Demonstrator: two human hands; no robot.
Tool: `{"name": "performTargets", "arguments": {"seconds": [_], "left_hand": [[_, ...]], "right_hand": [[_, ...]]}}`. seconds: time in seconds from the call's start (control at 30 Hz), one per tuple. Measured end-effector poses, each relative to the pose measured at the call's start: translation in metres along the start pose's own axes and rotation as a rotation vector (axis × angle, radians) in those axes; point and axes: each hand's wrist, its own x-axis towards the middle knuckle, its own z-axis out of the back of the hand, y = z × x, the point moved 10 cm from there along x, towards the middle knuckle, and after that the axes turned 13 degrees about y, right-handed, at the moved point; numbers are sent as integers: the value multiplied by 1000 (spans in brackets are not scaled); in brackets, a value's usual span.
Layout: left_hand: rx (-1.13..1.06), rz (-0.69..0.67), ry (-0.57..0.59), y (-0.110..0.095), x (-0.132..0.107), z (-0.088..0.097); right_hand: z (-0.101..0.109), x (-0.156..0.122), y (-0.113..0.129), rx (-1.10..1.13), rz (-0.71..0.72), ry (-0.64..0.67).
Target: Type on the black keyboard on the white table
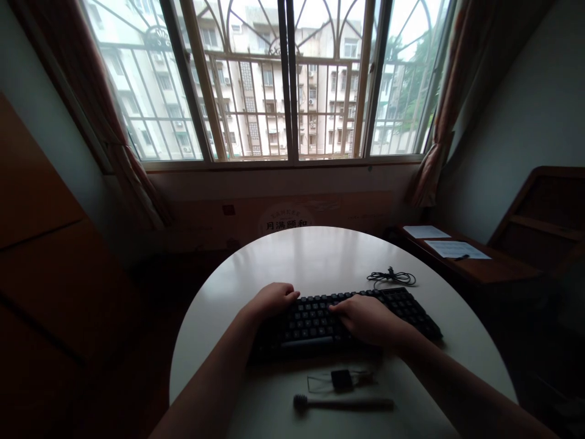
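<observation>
A black keyboard (307,323) with dark keycaps lies across the white round table. My left hand (273,300) is closed over its back left corner, thumb toward the keys. Over the right-middle keys is my right hand (365,318), fingers curled and thumb and forefinger together at the keys; what is between them, if anything, is hidden. In front of the keyboard lies a wire keycap puller (342,380) with a black middle block. Nearer to me, a toothbrush (347,403) with a dark bristle head points left.
A coiled black cable (392,278) lies behind the keyboard at the right. The round table (205,341) has a curved edge. To the right, a brown side table (507,268) holds paper sheets (457,249) and a pen (462,258). A barred window and curtains are ahead.
</observation>
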Motion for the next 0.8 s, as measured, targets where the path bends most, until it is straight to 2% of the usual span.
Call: {"name": "performTargets", "arguments": {"seconds": [0.17,0.37,0.6,0.8], "left_hand": [[-39,-4,15,-2,-1,0],[-55,8,28,-4,-3,1],[-54,12,21,-2,-2,0],[-41,3,24,-1,-1,0]], "right_hand": [[2,6,-5,9,-24,-40],[2,1,-3,-11,-6,-5],[1,6,-4,31,-32,-29],[0,1,-2,-19,-9,-23]]}}
